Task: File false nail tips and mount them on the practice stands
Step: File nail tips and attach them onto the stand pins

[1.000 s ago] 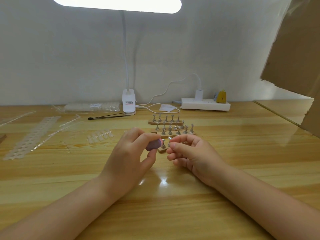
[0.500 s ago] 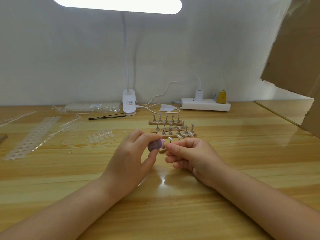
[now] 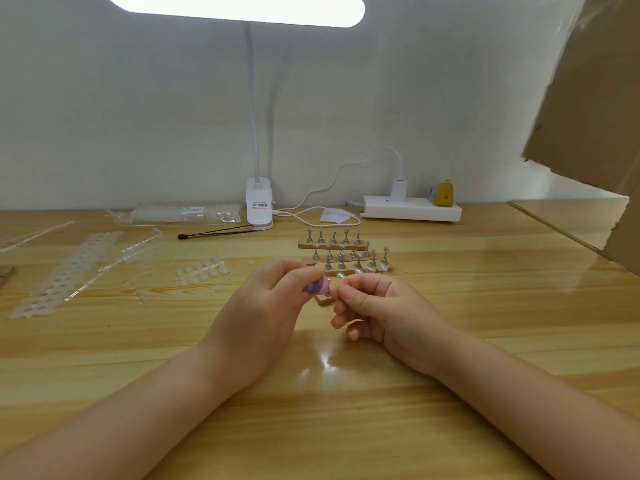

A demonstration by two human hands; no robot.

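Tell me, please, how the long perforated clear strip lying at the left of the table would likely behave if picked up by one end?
The perforated strip looks thin and translucent, so it would probably droop rather than stay stiff. It seems very light for its length. Lying flat on the glossy table, it would likely slide easily if pushed.

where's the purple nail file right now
In the head view the purple nail file sits near the centre, gripped in the left hand, just in front of the practice stands and beside the right hand.
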